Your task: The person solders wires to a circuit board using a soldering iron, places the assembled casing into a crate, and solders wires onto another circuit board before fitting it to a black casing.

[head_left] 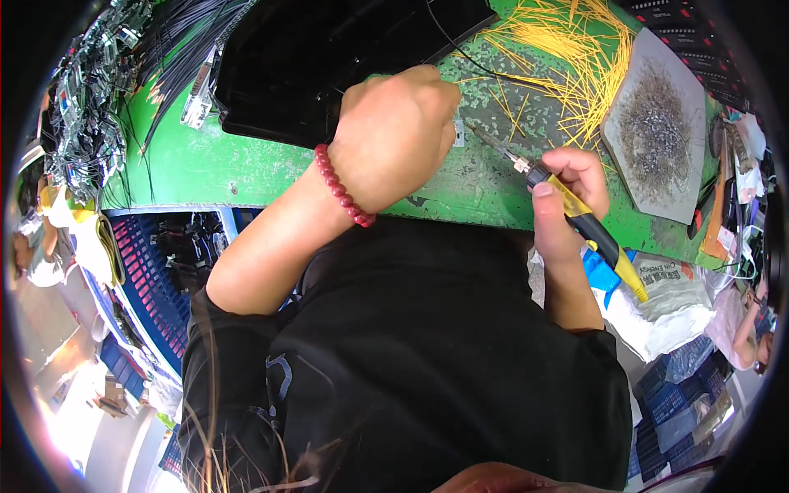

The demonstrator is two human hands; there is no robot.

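Note:
My right hand [570,191] grips a yellow and black soldering iron [585,222], its metal tip pointing up and left toward my left hand. My left hand [399,127], with a red bead bracelet above it, is closed with its back to me. Its fingertips are hidden, so what they hold cannot be made out. Just right of that hand, a small whitish piece [458,134] shows on the table. Beyond and left of the hand lies a large black tray-like panel [279,90]. A thin black cable [468,57] crosses from it toward the yellow wires.
On the green worktable [205,177], many loose yellow wires [575,57] lie at the far right. A grey board [649,70] carries a dark heap of fine scraps. Black wires [177,49] and bundled cable parts [94,99] lie at left. A blue crate [152,271] stands below.

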